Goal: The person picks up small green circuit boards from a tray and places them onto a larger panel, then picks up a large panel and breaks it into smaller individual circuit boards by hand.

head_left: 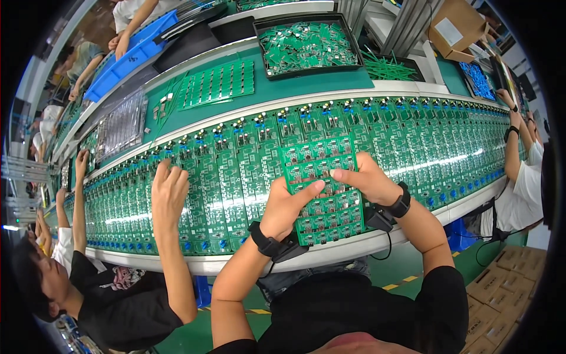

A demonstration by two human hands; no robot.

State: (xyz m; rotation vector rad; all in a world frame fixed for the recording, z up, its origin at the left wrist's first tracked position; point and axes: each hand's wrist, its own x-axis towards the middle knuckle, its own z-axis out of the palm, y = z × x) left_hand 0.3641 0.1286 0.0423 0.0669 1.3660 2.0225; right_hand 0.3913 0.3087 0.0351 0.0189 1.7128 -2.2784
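Between my two hands is a green panel of small circuit boards (331, 207), arranged in rows with small components on them. My left hand (288, 205) grips its left edge, the thumb lying across the face. My right hand (367, 180) holds the upper right edge, and its thumb points inward near the left thumb. My other fingers are mostly hidden behind the panel. Beneath it, a long row of green circuit boards (247, 177) stands side by side along the line, with blue parts at both ends. Black bands with dark devices circle both wrists.
A co-worker's hand (169, 183) reaches over the boards at my left. Beyond the rail (377, 93) lie a black tray (359, 66) of small green boards, another board panel (221, 85), green strips (389, 68) and a blue bin (132, 58). Cartons (501, 277) stand on the floor at right.
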